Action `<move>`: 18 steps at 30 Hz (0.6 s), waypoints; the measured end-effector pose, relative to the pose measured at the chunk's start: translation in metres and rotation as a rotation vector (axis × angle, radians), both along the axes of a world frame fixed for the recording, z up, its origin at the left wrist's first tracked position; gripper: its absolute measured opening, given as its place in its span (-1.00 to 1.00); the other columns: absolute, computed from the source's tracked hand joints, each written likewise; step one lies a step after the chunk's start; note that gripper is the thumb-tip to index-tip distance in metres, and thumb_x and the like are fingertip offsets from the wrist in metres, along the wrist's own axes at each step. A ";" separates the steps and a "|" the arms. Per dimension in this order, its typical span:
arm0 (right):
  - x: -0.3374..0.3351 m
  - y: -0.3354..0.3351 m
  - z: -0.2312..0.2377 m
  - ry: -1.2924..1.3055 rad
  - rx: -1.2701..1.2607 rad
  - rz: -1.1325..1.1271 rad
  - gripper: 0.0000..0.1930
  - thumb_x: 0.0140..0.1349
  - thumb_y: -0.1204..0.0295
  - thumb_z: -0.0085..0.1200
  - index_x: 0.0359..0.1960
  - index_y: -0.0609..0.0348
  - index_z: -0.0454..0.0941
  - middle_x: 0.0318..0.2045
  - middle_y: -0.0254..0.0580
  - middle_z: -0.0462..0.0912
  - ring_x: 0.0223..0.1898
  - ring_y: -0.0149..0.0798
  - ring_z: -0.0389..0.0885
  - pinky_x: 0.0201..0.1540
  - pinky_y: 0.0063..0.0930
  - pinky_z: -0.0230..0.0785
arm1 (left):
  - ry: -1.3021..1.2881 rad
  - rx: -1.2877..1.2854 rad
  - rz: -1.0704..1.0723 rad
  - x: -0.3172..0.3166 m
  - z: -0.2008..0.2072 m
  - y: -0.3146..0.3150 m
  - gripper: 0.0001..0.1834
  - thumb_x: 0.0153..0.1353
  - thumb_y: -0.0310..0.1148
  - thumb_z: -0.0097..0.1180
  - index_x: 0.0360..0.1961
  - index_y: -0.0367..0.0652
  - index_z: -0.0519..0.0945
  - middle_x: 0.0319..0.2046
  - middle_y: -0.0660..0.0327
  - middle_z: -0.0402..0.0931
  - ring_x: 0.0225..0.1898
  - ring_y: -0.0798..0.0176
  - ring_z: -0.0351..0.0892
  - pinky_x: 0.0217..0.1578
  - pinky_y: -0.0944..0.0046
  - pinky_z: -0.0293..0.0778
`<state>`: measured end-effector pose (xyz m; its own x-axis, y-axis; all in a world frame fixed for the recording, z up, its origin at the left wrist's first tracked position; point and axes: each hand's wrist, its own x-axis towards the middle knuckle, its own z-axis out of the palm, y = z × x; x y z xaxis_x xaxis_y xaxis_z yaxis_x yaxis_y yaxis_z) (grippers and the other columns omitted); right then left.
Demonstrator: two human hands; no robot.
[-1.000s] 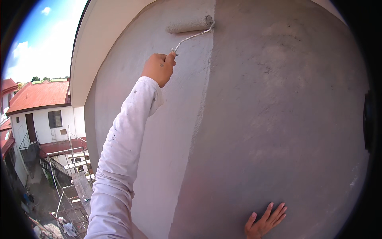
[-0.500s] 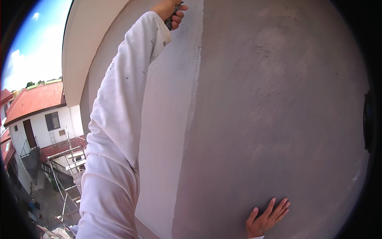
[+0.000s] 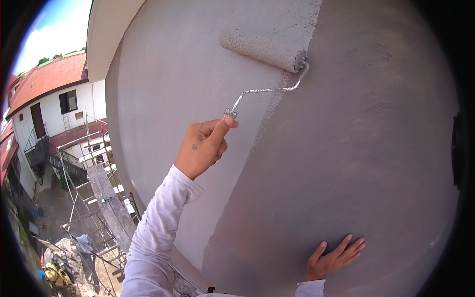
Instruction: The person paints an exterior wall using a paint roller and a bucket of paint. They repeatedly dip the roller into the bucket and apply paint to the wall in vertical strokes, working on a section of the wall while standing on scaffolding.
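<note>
My left hand (image 3: 204, 146) grips a paint roller by its handle, most of which the fingers hide. The thumb lies near the top, where the bent wire frame (image 3: 262, 90) comes out. The paint-covered roller sleeve (image 3: 262, 48) rests against the wall, tilted down to the right. It sits on the light grey painted strip (image 3: 170, 94), with its right end over the border with the darker wall (image 3: 341, 148). At the lower right, my right hand (image 3: 332, 260) lies open on the darker wall, fingers spread and holding nothing.
Metal scaffolding (image 3: 74, 198) with a plank (image 3: 109, 200) stands below on the left. Far down are rubble (image 3: 64, 252) and a yard. A white building (image 3: 52, 111) with a red roof (image 3: 49, 79) stands beyond. A pale curved overhang (image 3: 106, 37) borders the wall at upper left.
My left hand has come down from the top edge, and the roller is now in view. The view has shifted, showing more scaffolding. My right hand stays on the wall.
</note>
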<state>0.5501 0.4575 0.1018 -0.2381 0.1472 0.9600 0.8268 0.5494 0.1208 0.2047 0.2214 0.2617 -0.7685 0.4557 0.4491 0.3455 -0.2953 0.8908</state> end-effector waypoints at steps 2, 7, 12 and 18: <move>-0.005 -0.003 0.000 -0.012 -0.017 0.015 -0.27 0.54 0.03 -0.21 0.59 0.21 0.05 0.60 0.28 -0.09 0.63 0.31 -0.20 0.56 0.33 -0.40 | -0.026 -0.043 0.016 -0.003 -0.042 -0.021 -0.42 0.51 0.10 0.06 0.00 -0.29 0.72 -0.72 0.41 0.24 -0.71 0.53 0.17 -0.68 0.40 0.09; -0.015 -0.011 -0.008 -0.047 -0.074 0.030 -0.26 0.54 0.01 -0.21 0.59 0.21 0.03 0.61 0.26 -0.13 0.63 0.32 -0.24 0.55 0.36 -0.43 | -0.199 -0.171 0.001 -0.005 -0.147 -0.055 -0.50 0.50 0.01 0.14 -0.07 -0.30 0.75 -0.72 0.43 0.23 -0.68 0.54 0.14 -0.63 0.39 0.07; -0.016 -0.025 -0.001 -0.157 0.036 0.359 -0.28 0.54 0.00 -0.20 0.58 0.17 0.06 0.61 0.25 -0.11 0.63 0.30 -0.24 0.55 0.38 -0.48 | -0.384 -0.260 -0.056 -0.007 -0.246 -0.087 -0.57 0.47 -0.07 0.22 -0.32 -0.27 0.76 -0.71 0.47 0.17 -0.62 0.55 0.09 -0.58 0.36 0.04; -0.056 -0.020 -0.026 -0.415 0.071 0.308 -0.35 0.53 0.00 -0.18 0.50 0.13 0.27 0.60 0.22 -0.05 0.64 0.24 -0.23 0.54 0.37 -0.61 | -0.456 -0.474 0.011 0.011 -0.360 -0.140 -0.58 0.44 -0.09 0.25 -0.26 -0.32 0.75 -0.71 0.35 0.30 -0.58 0.50 0.22 -0.56 0.29 0.21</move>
